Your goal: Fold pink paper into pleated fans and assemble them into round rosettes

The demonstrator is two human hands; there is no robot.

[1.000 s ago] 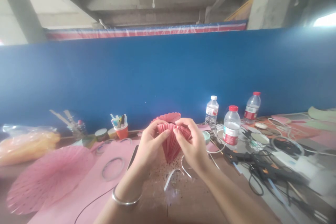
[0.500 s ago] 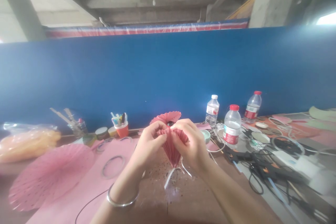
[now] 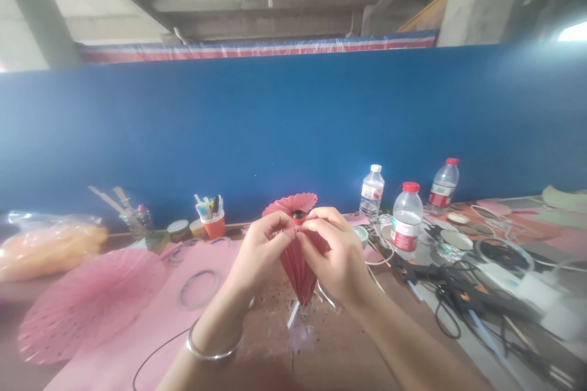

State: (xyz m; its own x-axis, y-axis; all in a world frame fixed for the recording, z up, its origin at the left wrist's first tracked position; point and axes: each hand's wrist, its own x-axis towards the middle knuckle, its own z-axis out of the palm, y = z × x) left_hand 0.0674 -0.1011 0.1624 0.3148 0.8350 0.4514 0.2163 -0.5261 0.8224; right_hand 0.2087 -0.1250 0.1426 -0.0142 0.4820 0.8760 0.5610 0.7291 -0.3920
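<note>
Pleated red-pink paper (image 3: 299,272) is bunched between my two hands, with a fan-like scalloped edge behind and a folded point hanging down in front. My left hand (image 3: 262,252) pinches it from the left, thumb and forefinger meeting near the middle. From the right, my right hand (image 3: 337,253) pinches the same folds with thumb and forefinger. A small dark round piece (image 3: 298,214) shows at the top, between the fingertips. Below lies a white strip (image 3: 293,315) on the brown table (image 3: 334,354). The fingers partly hide the middle of the paper.
A large pink pleated disc (image 3: 87,299) and pink sheet (image 3: 151,330) lie left. Behind are an orange-white cup (image 3: 214,227) of pens and a yellowish plastic bag (image 3: 50,247). Right are several bottles (image 3: 406,220), a patterned tin (image 3: 454,245) and tangled cables (image 3: 454,293).
The pleated paper's lower point has dropped slightly nearer to me. More of the dark round piece shows above my fingers. Both hands keep their pinch.
</note>
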